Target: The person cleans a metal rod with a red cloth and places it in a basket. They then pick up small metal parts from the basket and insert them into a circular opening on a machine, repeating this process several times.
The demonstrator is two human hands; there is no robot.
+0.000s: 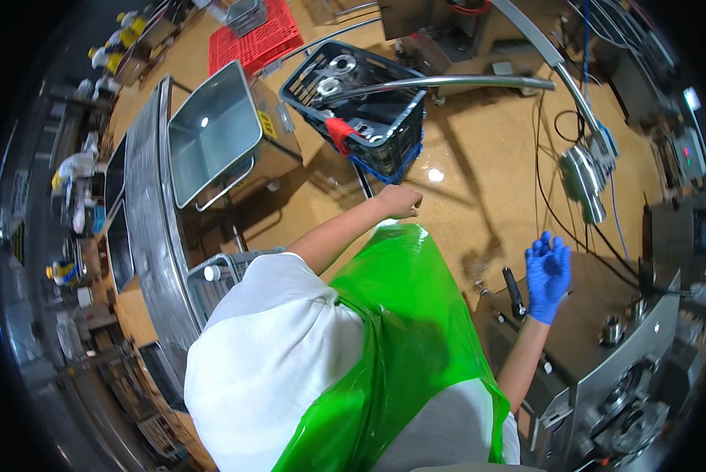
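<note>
My left hand (402,201) is bare and stretched forward over the floor. Its fingers are curled, and nothing shows in them. Just beyond it stands a dark plastic crate (404,130) on a blue base, with steel machine parts (342,66) and a red cloth (340,134) inside. On the right, my right hand (548,271) wears a blue glove. Its fingers are raised and somewhat apart, holding nothing visible. A black lever handle (513,291) is close beside it, on the steel machine (581,330). Whether the glove touches the machine is unclear.
A deep steel tub (215,134) on wheels stands to the left, by a long steel table (152,204). A curved steel pipe (447,82) crosses above the crate. Cables (558,204) trail over the tan floor. Red crates (256,38) lie farther off.
</note>
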